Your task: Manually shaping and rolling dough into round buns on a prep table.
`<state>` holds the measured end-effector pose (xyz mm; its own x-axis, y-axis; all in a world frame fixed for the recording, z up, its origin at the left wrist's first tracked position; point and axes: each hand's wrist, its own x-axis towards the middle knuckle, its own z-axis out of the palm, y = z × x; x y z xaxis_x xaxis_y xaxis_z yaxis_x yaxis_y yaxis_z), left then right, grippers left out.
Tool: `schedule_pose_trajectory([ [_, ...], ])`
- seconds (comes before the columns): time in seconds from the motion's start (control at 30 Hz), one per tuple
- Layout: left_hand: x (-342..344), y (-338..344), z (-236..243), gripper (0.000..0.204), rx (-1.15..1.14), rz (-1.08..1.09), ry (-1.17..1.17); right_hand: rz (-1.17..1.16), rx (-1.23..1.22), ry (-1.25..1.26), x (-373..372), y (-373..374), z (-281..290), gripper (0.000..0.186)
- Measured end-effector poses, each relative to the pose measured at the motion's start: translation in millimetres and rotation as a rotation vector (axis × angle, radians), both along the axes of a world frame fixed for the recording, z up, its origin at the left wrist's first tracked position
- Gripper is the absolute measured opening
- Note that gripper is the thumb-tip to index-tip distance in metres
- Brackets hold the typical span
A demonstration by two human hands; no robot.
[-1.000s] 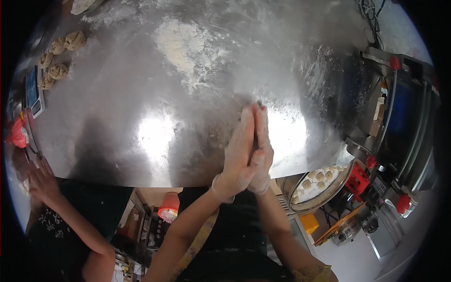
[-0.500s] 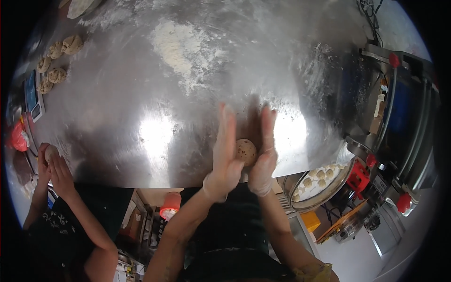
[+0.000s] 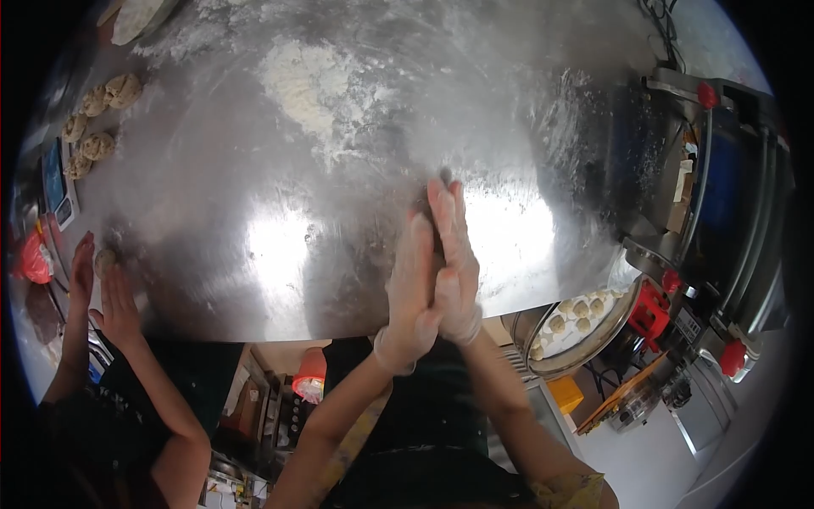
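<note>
My left hand (image 3: 409,293) and my right hand (image 3: 454,254), both in clear gloves, are brought together lengthwise on the steel table (image 3: 195,229) near its front edge, fingers straight and pressed together. The dough ball seen between them a moment earlier is hidden by them now. Loose flour (image 3: 309,89) lies beyond them. Speckled dough lumps (image 3: 123,92) sit at the far left.
A co-worker's hands (image 3: 119,318) are around a dough piece (image 3: 106,259) at the left, beside a scale (image 3: 58,182). At right stand a machine with red knobs (image 3: 733,358) and, below the table edge, a round tray (image 3: 577,363) of dough pieces.
My hands parted around a speckled dough ball half a second ago and have come together again over it. The co-worker's hands have spread apart slightly around their dough piece.
</note>
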<state>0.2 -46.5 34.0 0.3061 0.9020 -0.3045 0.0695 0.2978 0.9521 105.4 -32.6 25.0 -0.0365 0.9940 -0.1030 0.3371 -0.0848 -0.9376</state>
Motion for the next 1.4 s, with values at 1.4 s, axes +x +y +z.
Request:
schedule_pose_trajectory([
  [1.4, -2, -30, -26, 0.085, 0.324, 0.077, -0.026, -0.075, -0.166, -0.148, 1, 9, 22, 0.087],
])
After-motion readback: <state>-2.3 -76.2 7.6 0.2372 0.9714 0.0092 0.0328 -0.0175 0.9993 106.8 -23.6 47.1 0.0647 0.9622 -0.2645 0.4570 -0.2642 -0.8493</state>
